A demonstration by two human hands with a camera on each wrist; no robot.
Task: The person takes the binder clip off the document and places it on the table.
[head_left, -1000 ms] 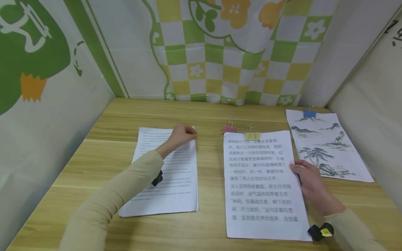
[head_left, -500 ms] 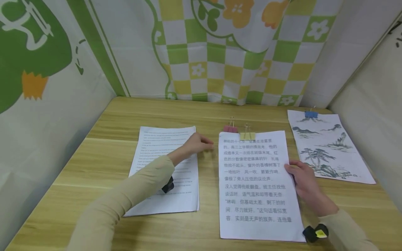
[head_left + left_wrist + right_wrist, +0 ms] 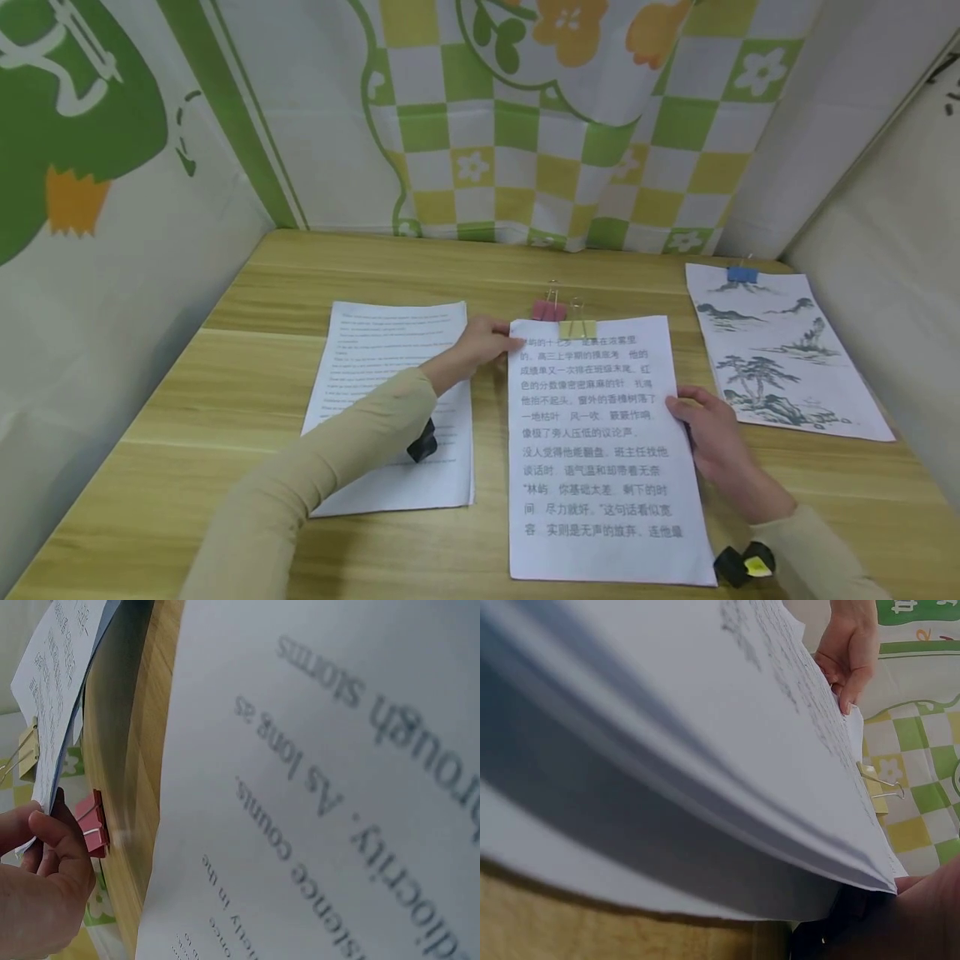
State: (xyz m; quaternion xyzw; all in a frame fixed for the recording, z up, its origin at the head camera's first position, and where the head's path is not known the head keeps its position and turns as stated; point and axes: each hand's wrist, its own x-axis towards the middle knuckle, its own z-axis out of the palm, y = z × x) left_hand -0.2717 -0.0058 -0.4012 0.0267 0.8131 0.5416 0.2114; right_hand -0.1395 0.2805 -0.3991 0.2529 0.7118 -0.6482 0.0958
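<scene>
At the near right, a sleeve (image 3: 813,550) with a black wrist device (image 3: 738,567) slants in over the wooden bench (image 3: 225,400), and at the near left another pale sleeve (image 3: 330,467) reaches across. The stack of pages printed in Chinese (image 3: 592,467) is right of centre, its near edge closest to the wearer; the wrist views show the pages tilted and bowed, with a gap between some layers, though whether the near edge touches the bench I cannot tell. Both hands grip this stack: the right hand (image 3: 716,437) has its thumb on top of the right edge, its fingers mostly hidden beneath, and the left hand (image 3: 482,342) pinches the far left corner. To the left lies a sheaf printed in English (image 3: 390,350), partly covered by the left arm. On the stack's far edge, a little left of the middle, sits a yellow binder clip (image 3: 577,330), its wire handles pointing away. Just beyond is a pink binder clip (image 3: 550,311). Farther right lie ink-landscape sheets (image 3: 780,350), a blue clip (image 3: 742,274) on their far edge. Behind the bench hangs a green-and-yellow checked cloth (image 3: 510,150).
</scene>
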